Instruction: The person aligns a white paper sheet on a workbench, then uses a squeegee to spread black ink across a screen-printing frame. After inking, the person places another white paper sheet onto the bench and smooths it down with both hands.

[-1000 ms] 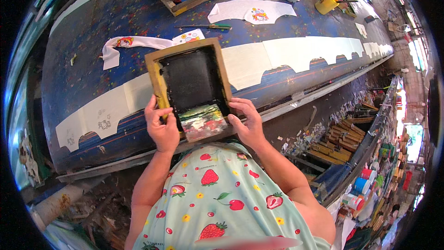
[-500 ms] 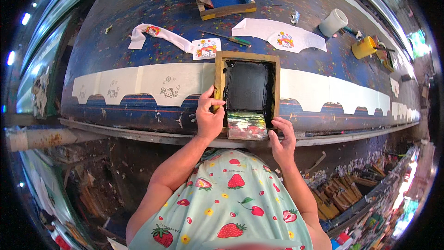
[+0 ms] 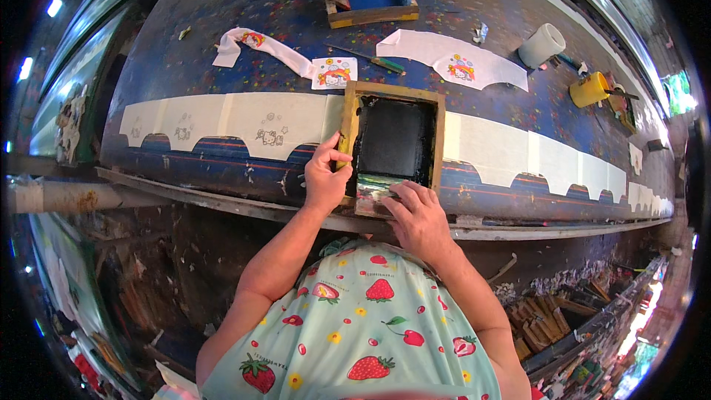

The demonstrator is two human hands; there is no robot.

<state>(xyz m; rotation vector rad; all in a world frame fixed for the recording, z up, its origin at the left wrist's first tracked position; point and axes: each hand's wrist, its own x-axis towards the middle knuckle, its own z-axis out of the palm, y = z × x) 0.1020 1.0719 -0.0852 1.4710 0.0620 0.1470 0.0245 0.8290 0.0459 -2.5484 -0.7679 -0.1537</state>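
Note:
A wooden screen-printing frame (image 3: 439, 130) lies over the row of white cut fabric pieces (image 3: 485, 150) at the table's near edge. Black ink covers the mesh inside it. At the frame's near end rests a paint-smeared squeegee (image 3: 367, 191), a flat board streaked with several colours. My left hand (image 3: 326, 178) grips the frame's left side, thumb and fingers bent around the wood. Over the squeegee's right part lies my right hand (image 3: 421, 215), fingers curled on top; its thumb is partly hidden. Left of the frame, several pieces carry black outline prints (image 3: 271, 132).
Beyond are a second frame (image 3: 374, 21) with blue mesh, colour-printed fabric (image 3: 452, 59), a printed white card (image 3: 335, 72) and a green-handled tool (image 3: 386, 64). A white container (image 3: 542, 46) and a yellow cup (image 3: 589, 90) stand at right. Wooden pieces (image 3: 552, 318) lie below the table's edge.
My right hand has moved left from beside the squeegee's right edge onto the squeegee and closed on it. My left hand stays on the frame's left side. The view has shifted slightly.

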